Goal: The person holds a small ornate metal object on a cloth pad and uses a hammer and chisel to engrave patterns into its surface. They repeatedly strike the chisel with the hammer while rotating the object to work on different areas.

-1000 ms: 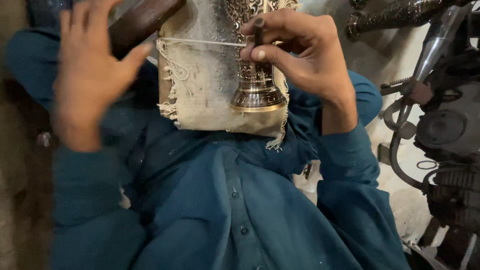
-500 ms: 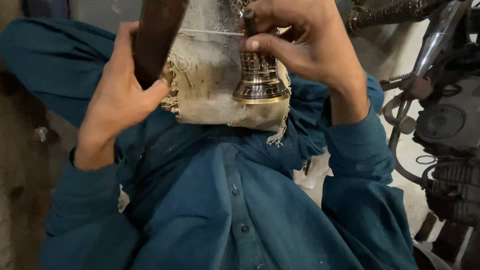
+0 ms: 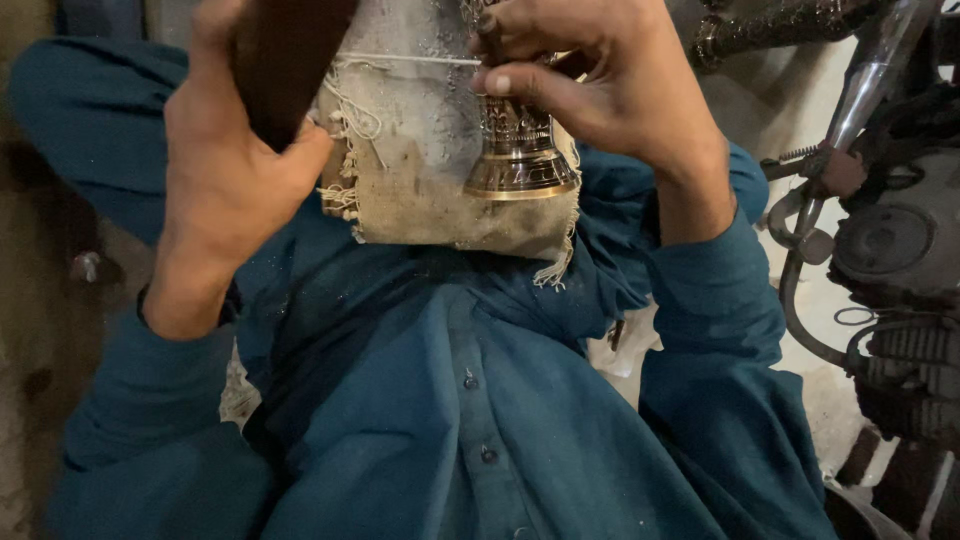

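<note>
two hands at work over a teal shirt front (image 3: pixel 480 400), seen from above. left hand (image 3: pixel 225 180) wrapped round a dark brown wooden handle (image 3: pixel 285 60), thumb and fingers curled shut on it, top end cut off by the frame edge. right hand (image 3: pixel 600 90) bunched at the upper middle, fingertips pinched on the neck of a brass bell-shaped piece (image 3: pixel 518 160) — engraved body, flared polished rim pointing down. also pinched between those fingers, a thin dark rod (image 3: pixel 490 40), its tip hidden behind the fingers. brass piece pressed against a dusty frayed cloth pad (image 3: pixel 420 170), greyish above and tan below, threads hanging loose along the left and lower edges. pad set between the two hands, wooden handle just beside its left edge, touching or not — cannot tell. teal sleeves running down from both wrists to the lower corners. off to the right, well apart from the hands, grimy engine parts (image 3: pixel 895 250) with a bent chrome pipe (image 3: pixel 870 80) and a dark ribbed block lower down. dim brownish floor (image 3: pixel 40 300) along the left side.
</note>
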